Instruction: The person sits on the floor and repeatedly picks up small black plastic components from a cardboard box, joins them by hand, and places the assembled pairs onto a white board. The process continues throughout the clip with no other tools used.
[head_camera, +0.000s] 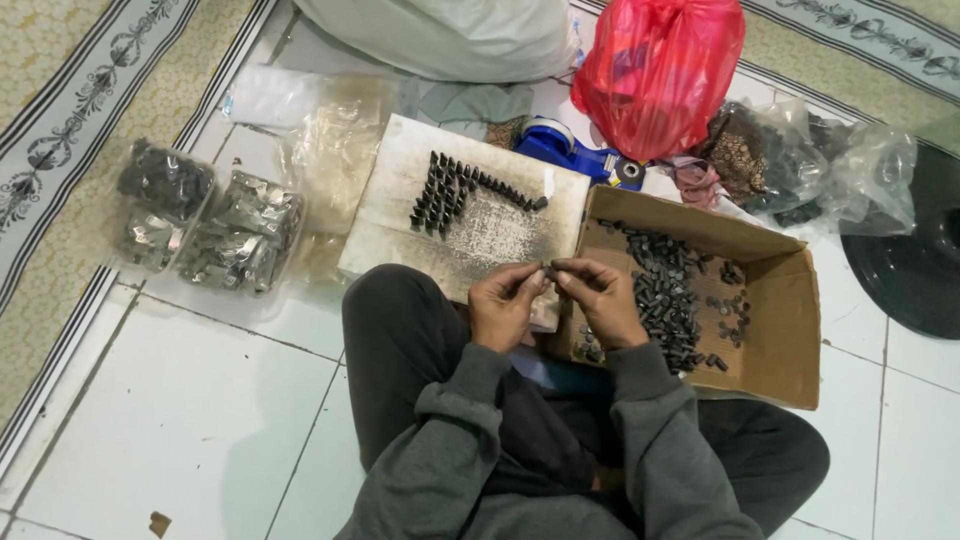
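Left hand and right hand: fingertips brought together, pinching one small dark piece between them, above the near edge of the board; grey sleeves below.

Whitish board: flat on the tiled floor, in front of the knees; rows of small dark pieces standing on it in an angled line.

Cardboard box: brown, open-topped, just right of the board; loose heap of dark pieces inside, thickest along its left half.

Clear plastic packets: left of the board, several side by side, filled with dark and silvery bits; two flat empty-looking clear bags beyond them.

Red plastic bag: bulging, behind the box; white sack to its left; blue tape dispenser between board and red bag.

Clear bags of dark contents: right of the red bag; black round object at far right, contents and kind not clear.
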